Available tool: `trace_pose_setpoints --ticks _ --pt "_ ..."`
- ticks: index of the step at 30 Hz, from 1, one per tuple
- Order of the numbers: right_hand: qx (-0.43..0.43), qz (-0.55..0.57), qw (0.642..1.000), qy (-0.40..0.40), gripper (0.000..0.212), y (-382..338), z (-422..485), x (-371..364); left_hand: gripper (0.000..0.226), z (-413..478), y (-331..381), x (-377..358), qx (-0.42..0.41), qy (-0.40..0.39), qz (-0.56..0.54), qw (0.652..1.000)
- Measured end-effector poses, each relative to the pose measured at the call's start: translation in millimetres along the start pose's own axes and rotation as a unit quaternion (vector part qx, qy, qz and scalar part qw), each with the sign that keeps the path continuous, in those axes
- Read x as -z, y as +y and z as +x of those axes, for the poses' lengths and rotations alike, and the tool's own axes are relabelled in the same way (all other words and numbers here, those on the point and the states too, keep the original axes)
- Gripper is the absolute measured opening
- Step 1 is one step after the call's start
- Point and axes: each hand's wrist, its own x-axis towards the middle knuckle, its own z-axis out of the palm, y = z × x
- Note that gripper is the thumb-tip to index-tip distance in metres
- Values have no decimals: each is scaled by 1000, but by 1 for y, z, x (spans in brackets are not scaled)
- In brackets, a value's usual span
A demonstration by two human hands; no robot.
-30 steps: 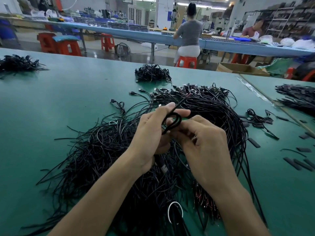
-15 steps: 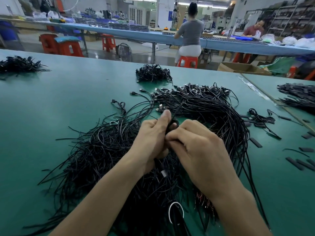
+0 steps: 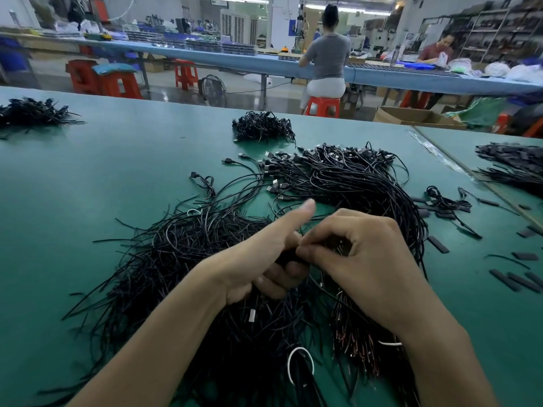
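Table (image 3: pixel 102 177): green mat under all the work.
Left hand (image 3: pixel 258 259): fingers curled round the coiled cable (image 3: pixel 289 257), thumb raised, so the loops cannot spring open.
Its place: in that fist, just above the loose pile (image 3: pixel 338 186).
Right hand (image 3: pixel 367 265): fingertips pinch the coil's end (we judge it a wrapping turn).
Black strips (image 3: pixel 505 279): lying apart at our right, likely set there for reach.

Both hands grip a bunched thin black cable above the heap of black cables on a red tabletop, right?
No. The head view shows a green tabletop, not red. Left hand and right hand do grip the bunched thin black cable above the heap of black cables.
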Motion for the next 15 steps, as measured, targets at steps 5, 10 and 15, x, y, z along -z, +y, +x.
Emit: trace_pose_setpoints --ticks 5,10,15 --pt "-57 30 997 -52 12 1 0 7 31 -12 2 8 -52 -93 216 971" --pt "-63 25 996 -62 22 -1 -2 3 13 -8 -1 4 -19 -43 240 970" --pt "-98 23 992 -75 34 -3 -1 0 37 -8 -2 1 -7 -24 261 965"
